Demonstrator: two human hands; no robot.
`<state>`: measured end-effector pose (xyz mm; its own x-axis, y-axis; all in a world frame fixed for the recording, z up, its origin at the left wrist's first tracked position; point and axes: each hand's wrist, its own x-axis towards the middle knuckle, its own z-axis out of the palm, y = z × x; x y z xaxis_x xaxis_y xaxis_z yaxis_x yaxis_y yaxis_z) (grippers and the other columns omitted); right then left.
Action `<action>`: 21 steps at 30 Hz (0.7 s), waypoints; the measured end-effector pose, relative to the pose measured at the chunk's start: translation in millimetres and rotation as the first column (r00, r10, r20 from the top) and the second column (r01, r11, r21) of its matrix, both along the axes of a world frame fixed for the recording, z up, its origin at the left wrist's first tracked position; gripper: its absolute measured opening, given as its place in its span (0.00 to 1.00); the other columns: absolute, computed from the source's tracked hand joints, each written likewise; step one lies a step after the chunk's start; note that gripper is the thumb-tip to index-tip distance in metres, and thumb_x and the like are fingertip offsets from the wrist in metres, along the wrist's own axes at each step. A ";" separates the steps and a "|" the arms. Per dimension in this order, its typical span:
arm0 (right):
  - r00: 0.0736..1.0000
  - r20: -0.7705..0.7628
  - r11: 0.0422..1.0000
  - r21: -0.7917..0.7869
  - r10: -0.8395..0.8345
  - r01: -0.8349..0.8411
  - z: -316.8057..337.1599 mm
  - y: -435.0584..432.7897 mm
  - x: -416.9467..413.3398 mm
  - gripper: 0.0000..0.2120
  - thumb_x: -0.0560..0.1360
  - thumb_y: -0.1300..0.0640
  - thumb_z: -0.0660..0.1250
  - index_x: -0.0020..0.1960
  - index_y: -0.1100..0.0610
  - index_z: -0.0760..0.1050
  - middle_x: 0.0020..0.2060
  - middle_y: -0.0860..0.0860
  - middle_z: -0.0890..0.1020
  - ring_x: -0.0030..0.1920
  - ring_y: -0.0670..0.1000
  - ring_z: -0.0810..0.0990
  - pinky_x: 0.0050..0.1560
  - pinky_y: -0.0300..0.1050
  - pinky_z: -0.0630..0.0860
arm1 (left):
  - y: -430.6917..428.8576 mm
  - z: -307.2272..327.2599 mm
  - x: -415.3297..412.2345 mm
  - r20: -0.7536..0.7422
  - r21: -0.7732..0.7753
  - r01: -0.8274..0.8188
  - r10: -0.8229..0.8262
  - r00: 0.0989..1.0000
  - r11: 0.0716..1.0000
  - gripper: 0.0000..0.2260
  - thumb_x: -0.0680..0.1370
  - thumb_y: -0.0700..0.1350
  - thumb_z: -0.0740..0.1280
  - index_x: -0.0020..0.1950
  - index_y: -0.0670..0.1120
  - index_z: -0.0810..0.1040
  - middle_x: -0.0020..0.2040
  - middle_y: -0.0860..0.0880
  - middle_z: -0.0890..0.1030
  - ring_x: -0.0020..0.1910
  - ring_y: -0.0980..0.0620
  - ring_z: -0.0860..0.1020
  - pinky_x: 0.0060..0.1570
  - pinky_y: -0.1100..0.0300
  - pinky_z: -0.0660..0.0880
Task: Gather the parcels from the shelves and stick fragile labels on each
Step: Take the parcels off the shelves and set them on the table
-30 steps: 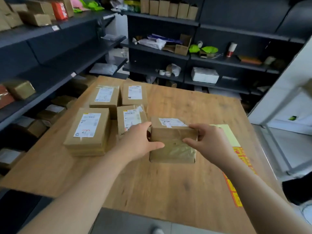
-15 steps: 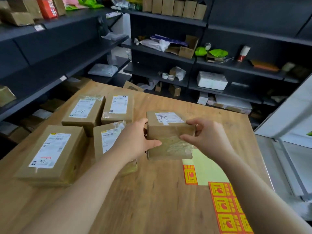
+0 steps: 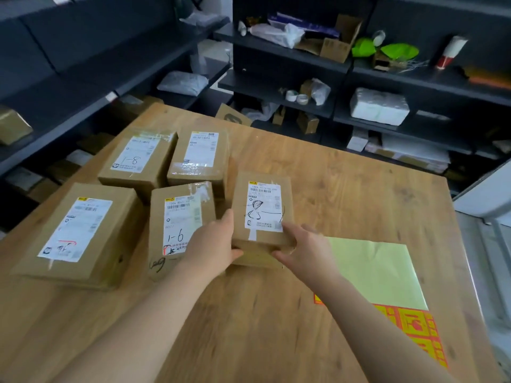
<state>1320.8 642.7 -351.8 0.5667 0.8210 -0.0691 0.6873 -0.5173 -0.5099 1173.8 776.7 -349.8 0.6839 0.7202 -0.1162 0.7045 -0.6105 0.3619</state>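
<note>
A small brown parcel (image 3: 261, 211) with a white shipping label marked "8" lies label-up on the wooden table (image 3: 345, 189). My left hand (image 3: 213, 244) grips its near left corner and my right hand (image 3: 301, 247) grips its near right corner. Left of it lie several more taped brown parcels: one marked "1-6" (image 3: 179, 217), one marked "1-8" (image 3: 138, 161), one behind (image 3: 200, 156) and a larger one (image 3: 80, 233). A sheet of red-and-yellow fragile labels (image 3: 414, 330) lies at the right, partly under pale green backing paper (image 3: 378, 269).
Dark shelving runs along the left (image 3: 83, 87) and the back (image 3: 304, 62), holding more brown parcels (image 3: 11, 125), white bags (image 3: 182, 82), tape rolls (image 3: 297, 96), a white foam block (image 3: 378, 106) and green items (image 3: 398, 51). A pale floor lies beyond the table's right edge.
The parcel in both hands has been tipped from standing on edge to lying flat, label up, on the table beside the "1-6" parcel. The view has dropped and moved closer.
</note>
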 end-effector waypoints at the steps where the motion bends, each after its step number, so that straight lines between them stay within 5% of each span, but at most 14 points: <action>1: 1.000 0.002 0.999 -0.034 0.018 -0.018 -3.3 -1.5 -2.6 0.24 0.67 0.47 0.71 0.63 0.45 0.73 0.42 0.49 0.76 0.42 0.53 0.77 0.43 0.48 0.75 | -1.3 0.6 -0.9 -0.023 0.028 0.024 -0.024 0.999 0.999 0.28 0.68 0.52 0.75 0.62 0.47 0.66 0.45 0.47 0.79 0.44 0.45 0.78 0.38 0.56 0.71; 7: 0.995 0.052 0.990 -0.124 0.081 -0.074 -15.1 -4.8 -18.5 0.25 0.71 0.46 0.68 0.66 0.45 0.69 0.47 0.50 0.75 0.47 0.54 0.78 0.43 0.46 0.75 | -8.2 2.3 -14.4 -0.087 -0.005 0.071 -0.072 0.994 0.997 0.17 0.73 0.48 0.71 0.58 0.44 0.71 0.52 0.48 0.76 0.51 0.47 0.76 0.49 0.53 0.75; 14: 0.929 0.320 0.982 -0.015 0.185 -0.190 16.2 11.9 -47.9 0.21 0.74 0.48 0.65 0.65 0.54 0.74 0.66 0.53 0.74 0.62 0.57 0.73 0.60 0.48 0.69 | -16.2 34.1 -56.6 0.029 0.156 0.005 -0.010 1.000 0.988 0.12 0.77 0.52 0.63 0.53 0.44 0.75 0.52 0.50 0.76 0.54 0.47 0.73 0.47 0.54 0.73; 17: 0.908 0.340 0.955 0.077 0.243 -0.285 41.5 23.2 -80.6 0.19 0.75 0.51 0.65 0.64 0.56 0.74 0.63 0.53 0.77 0.63 0.56 0.74 0.60 0.46 0.69 | -20.3 56.0 -92.5 0.089 0.253 -0.052 0.030 0.996 0.966 0.15 0.77 0.52 0.64 0.57 0.44 0.77 0.54 0.49 0.78 0.54 0.47 0.74 0.46 0.51 0.75; 21: 0.856 0.376 0.879 0.178 0.355 -0.443 76.4 34.4 -143.2 0.18 0.75 0.51 0.66 0.61 0.58 0.76 0.60 0.52 0.79 0.61 0.55 0.76 0.59 0.46 0.71 | -34.2 85.2 -158.4 0.158 0.345 -0.176 0.128 0.979 0.922 0.12 0.76 0.52 0.65 0.51 0.44 0.78 0.48 0.50 0.79 0.48 0.45 0.76 0.42 0.53 0.72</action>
<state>1177.6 677.2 -275.3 0.1397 0.9448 0.2964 0.9535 -0.0477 -0.2976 1015.4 742.5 -264.6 0.5549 0.7938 0.2490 0.7604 -0.6054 0.2353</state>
